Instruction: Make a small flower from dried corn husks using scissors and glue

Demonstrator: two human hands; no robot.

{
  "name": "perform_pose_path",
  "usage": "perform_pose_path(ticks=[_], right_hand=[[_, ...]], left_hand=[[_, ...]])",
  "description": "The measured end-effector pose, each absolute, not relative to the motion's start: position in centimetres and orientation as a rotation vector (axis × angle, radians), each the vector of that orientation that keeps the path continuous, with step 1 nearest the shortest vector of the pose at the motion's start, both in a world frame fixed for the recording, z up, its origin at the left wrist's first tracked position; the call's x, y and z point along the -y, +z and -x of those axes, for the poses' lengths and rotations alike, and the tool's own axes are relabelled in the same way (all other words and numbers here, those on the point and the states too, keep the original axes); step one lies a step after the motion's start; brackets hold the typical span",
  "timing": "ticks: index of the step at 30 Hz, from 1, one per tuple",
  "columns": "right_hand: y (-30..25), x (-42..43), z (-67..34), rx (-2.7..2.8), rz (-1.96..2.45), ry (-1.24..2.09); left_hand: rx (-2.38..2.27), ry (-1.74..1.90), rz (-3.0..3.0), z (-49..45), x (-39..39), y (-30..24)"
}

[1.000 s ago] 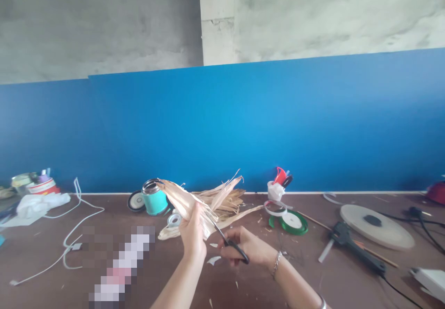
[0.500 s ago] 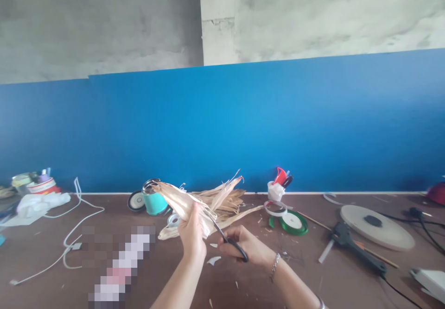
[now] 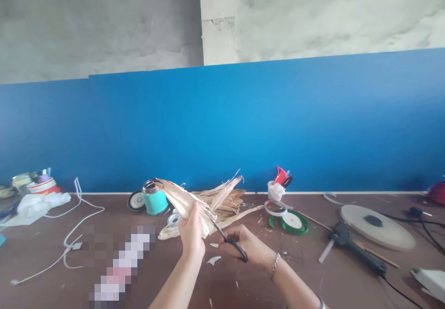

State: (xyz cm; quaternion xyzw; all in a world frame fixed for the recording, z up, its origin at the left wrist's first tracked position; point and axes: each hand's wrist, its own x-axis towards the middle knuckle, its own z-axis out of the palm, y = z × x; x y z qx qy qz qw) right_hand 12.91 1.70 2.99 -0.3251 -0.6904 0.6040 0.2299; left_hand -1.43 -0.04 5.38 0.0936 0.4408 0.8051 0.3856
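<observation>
My left hand [image 3: 191, 235] is closed around a dried corn husk [image 3: 179, 198], pale and papery, its tip pointing up and to the left. In my right hand [image 3: 245, 246] are black-handled scissors [image 3: 238, 249], their blades reaching up and left to the husk's edge beside my left fingers. Whether the blades are parted is too small to make out. Behind my hands lies a pile of dried husks [image 3: 225, 198] on the brown table [image 3: 167, 281]. White husk scraps [image 3: 214, 260] are scattered below the scissors.
A teal jar [image 3: 155, 202] stands left of the husks. To the right are a ribbon spool [image 3: 294, 222], a white cup of tools [image 3: 276, 191], a glue gun [image 3: 358, 249] and a round disc [image 3: 377, 228]. A white cable [image 3: 71, 235] runs along the left. A blue panel [image 3: 222, 128] borders the back.
Hardly anything differs. My right hand and the scissors have shifted very slightly; my left hand still holds the husk in the same place.
</observation>
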Motion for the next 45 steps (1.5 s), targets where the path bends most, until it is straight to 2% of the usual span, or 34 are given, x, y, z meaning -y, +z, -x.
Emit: perform_pose_path(ticks=[16,45], right_hand=[[2.9,-2.0,-13.3,2.005,0.885,1.559],[4.4,-2.1,-14.8,2.101,1.140,1.486]], left_hand=[[-1.167,1.987,-0.363,2.0,-0.1,5.3],[-1.337,1.738,-0.597,3.0,0.1,6.0]])
